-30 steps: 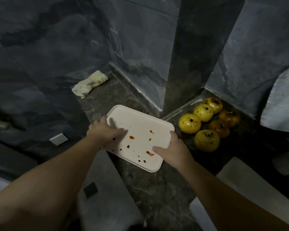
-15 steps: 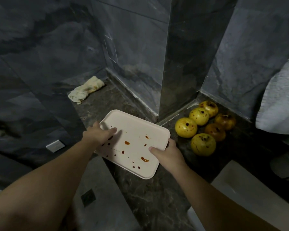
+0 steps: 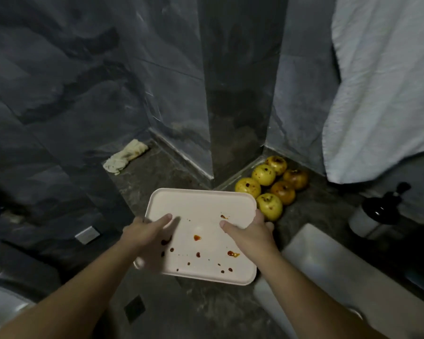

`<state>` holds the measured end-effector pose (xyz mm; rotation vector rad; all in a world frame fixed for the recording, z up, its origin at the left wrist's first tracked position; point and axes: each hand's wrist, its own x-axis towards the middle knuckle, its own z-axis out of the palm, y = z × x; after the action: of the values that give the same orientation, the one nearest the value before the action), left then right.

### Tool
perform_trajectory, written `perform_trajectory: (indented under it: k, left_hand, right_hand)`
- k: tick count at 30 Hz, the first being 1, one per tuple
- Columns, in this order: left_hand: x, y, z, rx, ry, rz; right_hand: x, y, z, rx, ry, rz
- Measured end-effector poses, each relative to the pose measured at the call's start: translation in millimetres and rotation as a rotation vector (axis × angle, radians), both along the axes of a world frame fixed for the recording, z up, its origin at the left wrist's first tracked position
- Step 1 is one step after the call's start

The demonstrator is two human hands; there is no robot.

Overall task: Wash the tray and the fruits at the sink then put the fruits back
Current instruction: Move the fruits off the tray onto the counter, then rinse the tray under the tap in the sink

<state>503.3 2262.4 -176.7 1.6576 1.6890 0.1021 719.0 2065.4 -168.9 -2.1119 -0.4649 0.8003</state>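
Head view: left hand [image 3: 146,231] and right hand [image 3: 249,232] both grip the tray [image 3: 201,216].
Fruits [image 3: 271,184]: on the counter, 1 o'clock of tray.

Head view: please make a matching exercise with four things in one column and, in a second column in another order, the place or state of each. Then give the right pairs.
Things:
1. tray
2. fruits
3. crumpled cloth
4. white towel

Places or states:
A. hangs at the upper right
B. held at both sides, spotted with red stains
C. lies on the counter by the left wall
D. grouped in the corner by the pillar

Pairs: 1-B, 2-D, 3-C, 4-A
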Motion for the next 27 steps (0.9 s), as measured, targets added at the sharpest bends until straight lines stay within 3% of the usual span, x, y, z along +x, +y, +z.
perform_trajectory:
  k: [10, 12, 19, 23, 27]
  left_hand:
    - [65, -156, 46, -0.144, -0.166, -0.305]
    - [86, -181, 47, -0.143, -0.128, -0.41]
    - [151, -235, 17, -0.267, -0.075, -0.625]
    - [188, -251, -1, -0.292, -0.077, -0.697]
    - [208, -257, -27, -0.265, -0.101, -0.735]
  right_hand:
    - [23, -191, 15, -0.041, -0.063, -0.321]
    - [30, -222, 15, -0.029, -0.077, -0.359]
    - [39, -318, -14, -0.05, 0.013, -0.562]
    - [51, -340, -37, -0.125, 0.163, -0.695]
    - [60, -346, -57, -0.109, 0.171, -0.751]
